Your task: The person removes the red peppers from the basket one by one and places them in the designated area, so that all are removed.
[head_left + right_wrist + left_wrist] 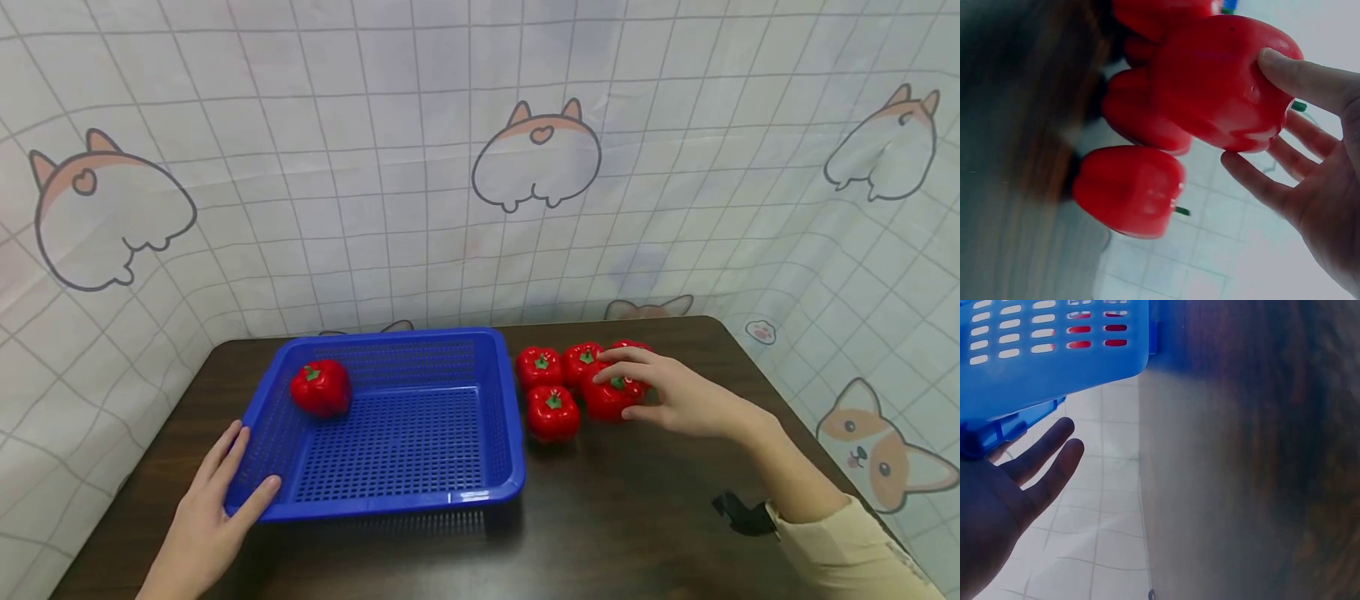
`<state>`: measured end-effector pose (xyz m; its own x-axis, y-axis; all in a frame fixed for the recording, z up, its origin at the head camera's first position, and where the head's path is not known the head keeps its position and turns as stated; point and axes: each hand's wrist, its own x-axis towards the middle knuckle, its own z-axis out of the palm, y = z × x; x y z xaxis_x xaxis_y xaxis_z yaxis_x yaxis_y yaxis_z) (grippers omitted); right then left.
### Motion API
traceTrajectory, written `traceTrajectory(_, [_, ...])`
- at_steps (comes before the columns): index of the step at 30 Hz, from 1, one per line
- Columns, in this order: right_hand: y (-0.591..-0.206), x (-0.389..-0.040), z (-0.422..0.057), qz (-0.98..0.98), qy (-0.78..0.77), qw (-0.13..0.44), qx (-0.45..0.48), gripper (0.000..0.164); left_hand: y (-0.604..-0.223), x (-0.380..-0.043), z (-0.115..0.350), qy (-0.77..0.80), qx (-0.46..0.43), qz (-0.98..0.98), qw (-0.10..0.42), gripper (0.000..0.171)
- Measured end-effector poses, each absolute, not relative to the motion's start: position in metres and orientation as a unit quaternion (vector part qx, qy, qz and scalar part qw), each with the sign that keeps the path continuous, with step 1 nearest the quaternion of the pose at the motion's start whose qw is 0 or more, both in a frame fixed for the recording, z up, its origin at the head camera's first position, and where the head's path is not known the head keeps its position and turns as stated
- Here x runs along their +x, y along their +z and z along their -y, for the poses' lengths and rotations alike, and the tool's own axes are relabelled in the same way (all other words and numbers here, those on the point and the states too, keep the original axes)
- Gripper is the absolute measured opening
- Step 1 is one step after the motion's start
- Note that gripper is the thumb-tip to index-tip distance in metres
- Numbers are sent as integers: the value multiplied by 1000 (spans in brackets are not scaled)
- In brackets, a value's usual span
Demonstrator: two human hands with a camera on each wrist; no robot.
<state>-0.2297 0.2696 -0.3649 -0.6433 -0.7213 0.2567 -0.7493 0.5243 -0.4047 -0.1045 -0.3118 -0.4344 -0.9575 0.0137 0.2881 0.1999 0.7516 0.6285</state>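
A blue plastic basket (501, 417) with slotted walls stands on the dark table, and one red bell pepper (321, 388) lies in its back left part. My left hand (198, 508) rests at the basket's front left corner, thumb over the rim and fingers extended along the outside. To the right of the basket, my right hand (678, 396) holds a red bell pepper (1222, 81), thumb on one side and fingers on the other. I cannot tell whether this pepper is off the table. Other red peppers (553, 414) with green stems stand close beside it.
The dark wooden table (600, 517) ends at a wall hung with white gridded cloth (360, 208) printed with corgis. A black strap (742, 512) hangs by the right sleeve. More peppers (540, 367) stand against the basket's right side.
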Motion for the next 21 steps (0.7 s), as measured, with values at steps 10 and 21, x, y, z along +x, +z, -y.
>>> traceTrajectory(10, [-384,-229,-264,877,251,-6,409,51,-430,-104,314,-330,-55,936,112,79])
traceTrajectory(21, [-399,-234,-262,883,240,-7,404,49,-429,-105,313,-320,-54,940,109,79])
